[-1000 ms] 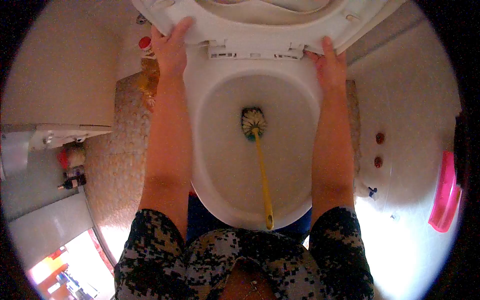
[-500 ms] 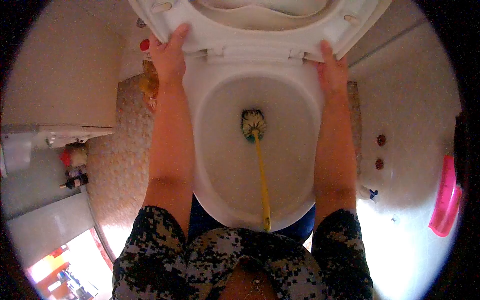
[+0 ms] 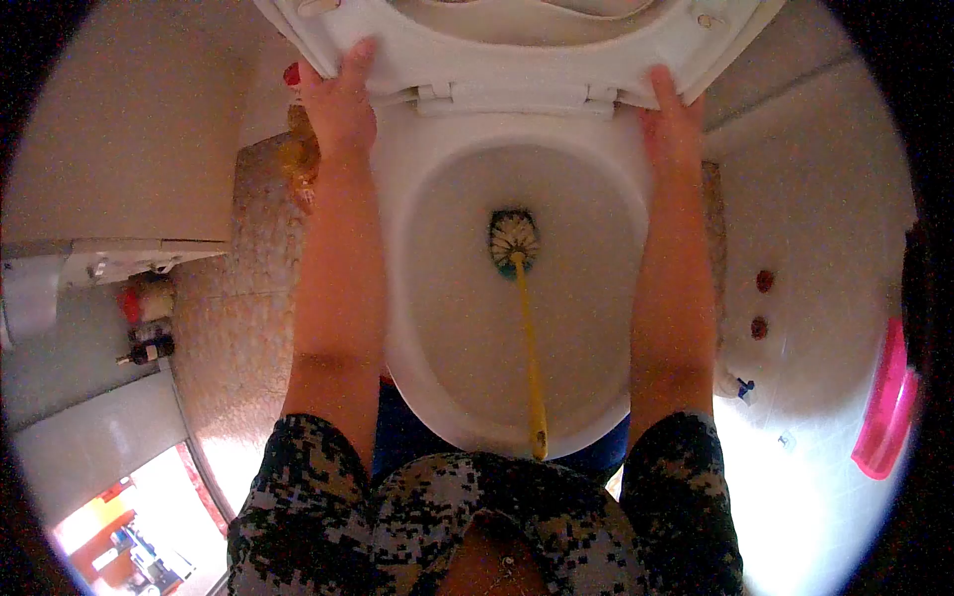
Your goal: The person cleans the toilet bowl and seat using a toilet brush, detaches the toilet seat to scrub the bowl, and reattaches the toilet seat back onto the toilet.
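Note:
The white toilet seat (image 3: pixel 527 70) stands raised at the top of the view, its lid partly cut off behind it. My left hand (image 3: pixel 341 111) grips the seat's lower left side near the hinge, thumb on the near face and the other fingers mostly hidden behind. On the opposite side my right hand (image 3: pixel 673 127) holds the seat edge the same way. Below, a toilet brush (image 3: pixel 527 328) rests in the toilet bowl (image 3: pixel 427 397). Its bristle head is down at the bottom, and its yellow handle leans on the front rim, touched by neither hand.
A tiled floor (image 3: pixel 248 288) lies left of the toilet, with a yellowish item (image 3: pixel 298 164) behind my left forearm. Bottles (image 3: pixel 149 350) stand on a shelf further left. To the right, a pink plastic object (image 3: pixel 886 407) is by the pale wall with two dark round spots.
The view has shifted slightly, so the bowl and brush appear a little further right. Both hands keep their hold on the seat, which looks tilted at nearly the same angle.

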`<state>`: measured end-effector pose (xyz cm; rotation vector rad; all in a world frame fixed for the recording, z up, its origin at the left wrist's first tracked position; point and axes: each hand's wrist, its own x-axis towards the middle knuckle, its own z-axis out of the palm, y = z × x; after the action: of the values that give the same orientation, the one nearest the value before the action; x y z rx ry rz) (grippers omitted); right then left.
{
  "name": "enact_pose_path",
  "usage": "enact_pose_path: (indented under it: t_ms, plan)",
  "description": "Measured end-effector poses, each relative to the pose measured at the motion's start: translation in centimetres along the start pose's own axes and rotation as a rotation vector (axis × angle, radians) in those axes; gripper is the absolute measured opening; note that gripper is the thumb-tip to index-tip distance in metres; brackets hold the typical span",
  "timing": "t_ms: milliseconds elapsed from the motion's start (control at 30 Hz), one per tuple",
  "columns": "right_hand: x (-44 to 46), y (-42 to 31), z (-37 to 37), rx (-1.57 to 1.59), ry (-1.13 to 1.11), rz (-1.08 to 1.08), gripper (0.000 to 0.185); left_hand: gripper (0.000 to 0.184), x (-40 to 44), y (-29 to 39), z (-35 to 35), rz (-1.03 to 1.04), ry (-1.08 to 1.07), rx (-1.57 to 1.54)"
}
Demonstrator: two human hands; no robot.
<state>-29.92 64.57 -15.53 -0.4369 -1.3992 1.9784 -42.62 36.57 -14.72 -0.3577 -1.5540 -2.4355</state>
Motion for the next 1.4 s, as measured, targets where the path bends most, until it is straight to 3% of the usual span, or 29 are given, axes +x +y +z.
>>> enact_pose_path:
  t_ms: [133,333,433,767,867,967,1033,1133,1267,1400]
  plan:
    - [0.6,1.1,-1.2,0.054,-0.06,-0.013,0.056,0.051,-1.8,0.3,0.0,-0.167,0.064,0.209]
    - [-0.4,0.1,-2.8,-0.103,-0.121,0.014,0.063,0.055,-2.3,-0.6,-0.4,-0.209,-0.117,-0.056]
    - [-0.4,-0.3,-1.3,-0.111,-0.123,0.018,0.065,0.056,-2.0,-0.6,-0.5,-0.108,-0.14,-0.037]
    - [-0.4,-1.2,-1.5,-0.084,-0.164,-0.008,0.055,0.063,-1.9,-1.0,-0.8,-0.058,-0.143,0.143]
    - [0.1,-1.5,-1.7,-0.377,-0.152,-0.085,0.056,0.061,-2.2,0.0,-0.5,-0.081,-0.097,0.232]
    - [-0.8,-2.0,-1.4,-0.387,-0.09,0.011,0.058,0.061,-2.9,1.0,-0.5,-0.102,-0.12,0.284]
    - [-0.7,-1.2,-2.4,-0.341,-0.101,-0.041,0.055,0.059,-2.7,-0.4,-1.6,-0.105,-0.167,0.268]
    - [-0.3,-0.3,-3.7,-0.324,-0.129,-0.119,0.054,0.054,-3.0,-0.3,-1.9,-0.316,-0.194,0.202]
    - [0.9,1.8,-3.6,-0.626,-0.167,-0.289,0.072,0.04,-2.8,4.7,-1.5,-0.431,-0.18,0.523]
    - [-0.2,-0.8,-2.4,-0.747,-0.166,-0.093,0.073,0.036,-3.0,9.5,-2.4,-0.479,-0.168,0.722]
